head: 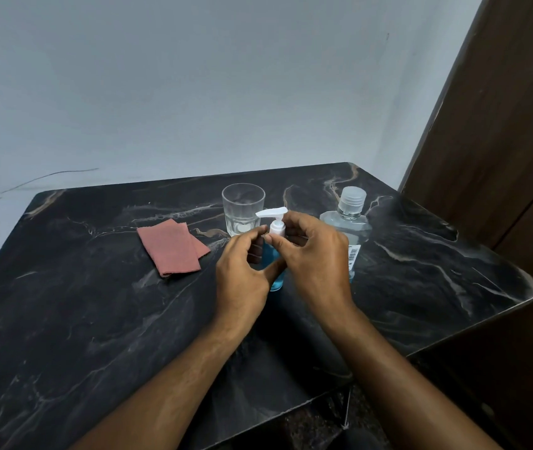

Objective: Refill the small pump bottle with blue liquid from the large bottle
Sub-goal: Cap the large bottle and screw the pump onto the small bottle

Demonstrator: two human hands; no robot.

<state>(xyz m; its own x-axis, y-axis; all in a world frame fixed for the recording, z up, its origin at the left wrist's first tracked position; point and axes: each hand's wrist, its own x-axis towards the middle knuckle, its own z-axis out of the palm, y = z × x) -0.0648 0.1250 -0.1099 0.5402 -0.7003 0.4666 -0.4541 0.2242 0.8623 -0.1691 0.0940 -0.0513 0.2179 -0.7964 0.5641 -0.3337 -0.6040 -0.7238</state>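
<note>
The small pump bottle [273, 258] stands upright on the dark marble table [96, 319], blue liquid showing inside, its white pump head [274, 219] pointing left. My left hand [242, 271] wraps the bottle's body from the left. My right hand [313, 254] pinches the white pump collar with thumb and fingers. The large bottle [349, 222], clear with a ribbed clear cap and a barcode label, stands just behind my right hand; its lower part is hidden.
A clear drinking glass [243, 206] stands behind the pump bottle. A folded reddish cloth [172, 246] lies to the left. The table's right edge [486, 316] drops off near a brown wooden door [502, 125]. A grey wall is behind.
</note>
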